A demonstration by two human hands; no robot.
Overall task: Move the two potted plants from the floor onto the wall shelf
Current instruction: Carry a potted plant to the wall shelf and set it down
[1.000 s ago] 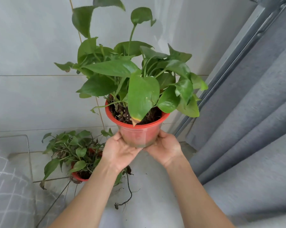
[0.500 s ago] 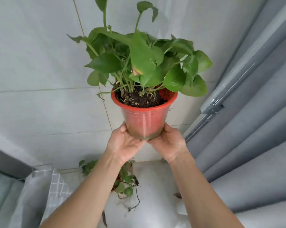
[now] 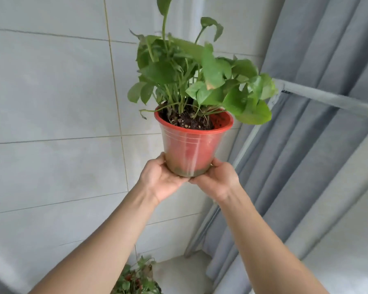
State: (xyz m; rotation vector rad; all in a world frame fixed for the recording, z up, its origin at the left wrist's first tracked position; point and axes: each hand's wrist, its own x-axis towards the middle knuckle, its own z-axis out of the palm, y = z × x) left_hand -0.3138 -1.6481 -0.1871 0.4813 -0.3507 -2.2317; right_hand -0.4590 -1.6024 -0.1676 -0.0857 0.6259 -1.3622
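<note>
A leafy green plant in a red plastic pot [image 3: 191, 149] is held high in front of the tiled wall. My left hand [image 3: 161, 179] cups the pot's base from the left and my right hand [image 3: 218, 180] cups it from the right, fingers under the bottom. The pot stands upright, with dark soil showing at the rim. A second potted plant [image 3: 136, 279] sits on the floor far below, between my forearms, partly cut off by the frame's bottom edge. No wall shelf is in view.
A pale grey tiled wall [image 3: 51, 102] fills the left and centre. Grey curtains [image 3: 316, 145] hang on the right, crossed by a metal window-frame bar [image 3: 327, 98] close to the plant's right leaves.
Both hands have raised the red pot higher along the wall, and my view has tilted upward. The plant on the floor has slid toward the bottom edge of the view.
</note>
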